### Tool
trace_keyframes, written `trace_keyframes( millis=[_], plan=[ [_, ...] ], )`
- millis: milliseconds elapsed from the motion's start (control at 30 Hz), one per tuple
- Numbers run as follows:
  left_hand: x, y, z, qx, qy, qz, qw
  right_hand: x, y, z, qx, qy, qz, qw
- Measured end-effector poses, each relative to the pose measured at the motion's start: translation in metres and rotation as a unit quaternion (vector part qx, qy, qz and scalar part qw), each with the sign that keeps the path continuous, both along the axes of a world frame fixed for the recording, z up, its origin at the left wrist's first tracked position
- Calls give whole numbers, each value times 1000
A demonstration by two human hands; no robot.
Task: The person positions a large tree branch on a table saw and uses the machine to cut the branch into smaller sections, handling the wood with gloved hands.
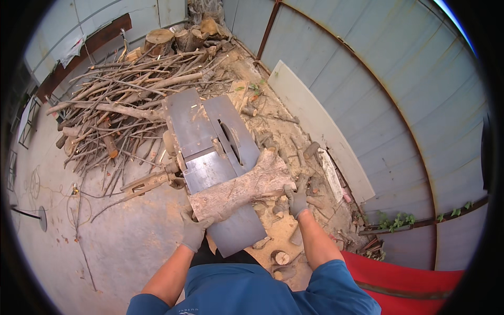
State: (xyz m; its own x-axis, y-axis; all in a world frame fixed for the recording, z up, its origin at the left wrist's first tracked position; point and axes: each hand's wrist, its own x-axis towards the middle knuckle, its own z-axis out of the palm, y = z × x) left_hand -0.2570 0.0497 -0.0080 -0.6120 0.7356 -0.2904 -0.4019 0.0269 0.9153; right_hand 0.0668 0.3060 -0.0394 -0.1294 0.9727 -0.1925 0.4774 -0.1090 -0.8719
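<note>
A thick log (239, 188) lies crosswise over the near part of a grey metal saw table (191, 123), its right end forked and higher in view. Grey work gloves cover both hands. My left hand (195, 231) grips the log's left end from below, the thumb up along its cut face. At the forked right end, my right hand (297, 200) is closed on the wood, with some fingers hidden beneath. Beyond the log, a dark round blade (230, 143) shows in a long slot in the table's right half.
A large pile of branches (126, 105) spreads beyond the saw at the left, with thick stumps (159, 39) behind it. Sawdust and wood offcuts (281, 257) litter the ground at right. A pale board (320, 126) leans by the metal wall (378, 105). Red sheeting (399, 281) lies near right.
</note>
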Motion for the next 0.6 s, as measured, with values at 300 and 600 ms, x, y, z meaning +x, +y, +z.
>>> trace_keyframes(
  millis=[300,600],
  plan=[
    [-24,-4,62,-232,69,-153,958,-20,19,109,145,-113,110,977],
    [-55,23,12,-263,205,-120,935,-64,73,73,65,-124,185,973]
  ],
)
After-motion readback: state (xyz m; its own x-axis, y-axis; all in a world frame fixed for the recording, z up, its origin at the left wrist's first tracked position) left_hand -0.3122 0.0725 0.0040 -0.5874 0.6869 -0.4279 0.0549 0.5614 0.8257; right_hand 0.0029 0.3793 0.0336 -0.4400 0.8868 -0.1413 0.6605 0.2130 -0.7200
